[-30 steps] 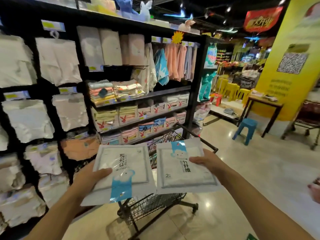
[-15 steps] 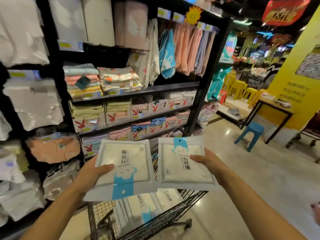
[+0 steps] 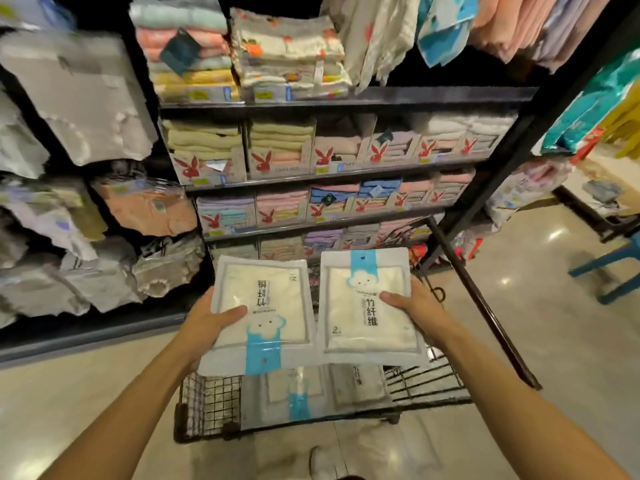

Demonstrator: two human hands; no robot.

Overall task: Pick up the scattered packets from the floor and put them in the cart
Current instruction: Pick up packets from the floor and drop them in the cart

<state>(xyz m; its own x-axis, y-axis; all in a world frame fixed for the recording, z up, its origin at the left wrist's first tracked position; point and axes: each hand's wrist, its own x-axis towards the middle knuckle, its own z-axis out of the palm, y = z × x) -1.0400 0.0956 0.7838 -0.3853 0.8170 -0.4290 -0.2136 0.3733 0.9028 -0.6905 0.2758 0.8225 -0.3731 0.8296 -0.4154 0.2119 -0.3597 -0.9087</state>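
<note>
**White packets poised over the wire cart, one in each hand**

White plastic with a blue band: two flat packets are held side by side above the cart [image 3: 207, 400]. The left hand [image 3: 204, 322] grips the left packet [image 3: 266, 299] at its left edge, thumb lying across the top face and fingers hidden beneath. The right hand [image 3: 417, 311] holds the right packet [image 3: 363, 327] the same way at its right edge. The inner edges of the two packets meet or slightly overlap; which one, I cannot tell. Both hang over the middle of the basket, the left one reaching toward its left edge. Under them, stacked packets [image 3: 298, 396] already lie along the cart's near edge.

My reading is that the release is the risky part. Each packet is held at one side only, so the free side may sag, and the film looks slick enough to slip out from under a thumb early. Let go from this height, a flat packet could glide instead of falling straight, land on the near rim or on the tilted stack, and slide over the edge back to the floor [image 3: 76, 393]. If the inner edges do overlap, one packet could drag the other askew. A knock against the rim might also roll the cart on the glossy tiles. A pale shape [image 3: 388, 448] just outside the near edge could be another packet, though it is too blurred to say.
</note>
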